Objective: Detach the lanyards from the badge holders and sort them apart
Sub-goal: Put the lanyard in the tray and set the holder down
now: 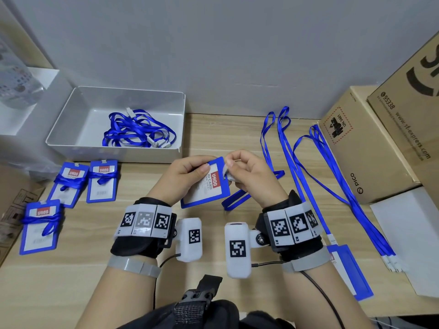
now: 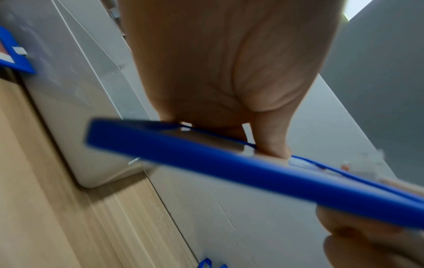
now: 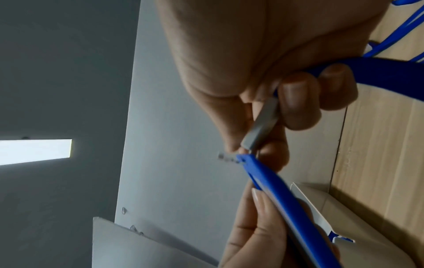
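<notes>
Clearly, the badge holder (image 1: 206,184) held above the worktop (image 1: 213,129) reads "UHOO" and "ID CARD"; the smaller print is too blurred. The left hand (image 1: 183,173) pinches its far left edge with curled fingers. The right hand (image 1: 247,173) has its fingers closed on the grey clip (image 3: 261,125) at the holder's top, and its lanyard (image 1: 237,198) hangs below. The boxes at right read "PICO" (image 1: 355,182) and "95338 www.sf-express.com" (image 1: 403,122). Another holder (image 1: 349,269) at near right is partly hidden by the right wrist.
</notes>
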Demonstrator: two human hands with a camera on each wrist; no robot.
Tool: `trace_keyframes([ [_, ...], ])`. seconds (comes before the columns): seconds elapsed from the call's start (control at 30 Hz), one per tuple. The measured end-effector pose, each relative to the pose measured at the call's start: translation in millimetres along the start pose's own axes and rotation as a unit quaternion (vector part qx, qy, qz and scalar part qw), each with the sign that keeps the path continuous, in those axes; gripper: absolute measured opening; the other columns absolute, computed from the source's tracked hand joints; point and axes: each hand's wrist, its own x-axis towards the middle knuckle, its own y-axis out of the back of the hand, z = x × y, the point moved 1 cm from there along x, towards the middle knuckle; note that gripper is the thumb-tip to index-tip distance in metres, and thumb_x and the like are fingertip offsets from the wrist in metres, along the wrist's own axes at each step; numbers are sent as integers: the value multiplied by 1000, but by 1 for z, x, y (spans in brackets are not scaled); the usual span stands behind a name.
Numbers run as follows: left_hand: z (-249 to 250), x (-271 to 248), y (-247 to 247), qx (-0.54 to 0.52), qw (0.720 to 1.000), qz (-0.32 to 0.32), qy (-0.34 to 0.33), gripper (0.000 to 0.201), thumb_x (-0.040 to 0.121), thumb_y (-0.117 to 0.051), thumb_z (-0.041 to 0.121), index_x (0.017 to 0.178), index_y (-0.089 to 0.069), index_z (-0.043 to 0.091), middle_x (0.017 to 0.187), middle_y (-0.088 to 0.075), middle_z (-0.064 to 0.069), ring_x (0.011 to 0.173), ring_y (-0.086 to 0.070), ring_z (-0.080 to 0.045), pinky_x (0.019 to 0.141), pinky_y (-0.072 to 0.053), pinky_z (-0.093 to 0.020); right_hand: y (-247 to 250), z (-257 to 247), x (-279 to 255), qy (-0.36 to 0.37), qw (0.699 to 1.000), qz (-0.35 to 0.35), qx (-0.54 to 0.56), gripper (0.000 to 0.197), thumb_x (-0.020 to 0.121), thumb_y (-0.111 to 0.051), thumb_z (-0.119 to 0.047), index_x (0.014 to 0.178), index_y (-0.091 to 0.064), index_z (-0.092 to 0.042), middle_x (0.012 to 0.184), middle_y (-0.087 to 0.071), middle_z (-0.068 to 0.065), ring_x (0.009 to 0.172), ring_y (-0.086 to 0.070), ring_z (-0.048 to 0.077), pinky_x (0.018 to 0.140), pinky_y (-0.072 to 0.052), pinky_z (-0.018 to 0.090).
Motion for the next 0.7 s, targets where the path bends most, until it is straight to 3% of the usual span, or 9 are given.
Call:
trace_keyframes([
  [0.1,-1,0,0,16,1000,-4,-2,22,81,-49,22,97,-64,28,80,-71,16,75,-60,3,72,-47,-11,0,-1,-1,13,1000,0,10,10,88,-54,-21,80,-47,-19,71,-63,5,65,-63,5,53,-43,11],
  [0.2,-1,0,3,23,1000,-5,0,23,81,-49,24,98,-64,29,82,-71,16,77,-61,2,73,-47,-12,2,-1,-2,32,999,-5,5,13,84,-60,-15,83,-47,-19,65,-61,5,63,-64,3,58,-48,13],
  [0.33,-1,0,8,28,1000,1,4,20,83,-52,22,98,-63,29,80,-71,18,75,-60,3,72,-47,-11,9,0,-2,39,999,-5,9,19,84,-57,-1,85,-46,-16,55,-61,-7,58,-60,-7,47,-38,5],
  [0.4,-2,-1,9,37,999,1,3,19,89,-53,15,98,-62,29,78,-70,20,73,-60,5,70,-46,-9,10,2,-1,46,999,-14,-11,21,84,-58,-3,85,-46,-20,54,-63,-10,63,-60,-8,50,-39,6],
  [0.47,-2,-1,8,42,999,0,2,18,86,-52,18,96,-62,28,77,-70,20,72,-59,6,69,-45,-8,10,5,0,59,997,-15,-44,23,85,-59,-6,87,-47,-25,58,-65,-14,67,-59,-7,56,-41,8],
  [0.6,-1,-2,6,49,999,5,0,19,80,-49,26,93,-62,28,78,-69,21,73,-59,6,68,-44,-8,12,5,0,75,995,-12,-63,27,85,-58,-5,89,-47,-29,62,-63,-8,70,-60,-3,58,-42,10],
  [0.7,-1,-2,6,53,999,4,-3,19,80,-48,26,93,-62,28,78,-69,22,73,-59,6,68,-44,-7,12,4,-2,80,995,-12,-58,27,85,-56,-2,88,-47,-27,63,-60,-7,66,-58,-8,55,-41,7],
])
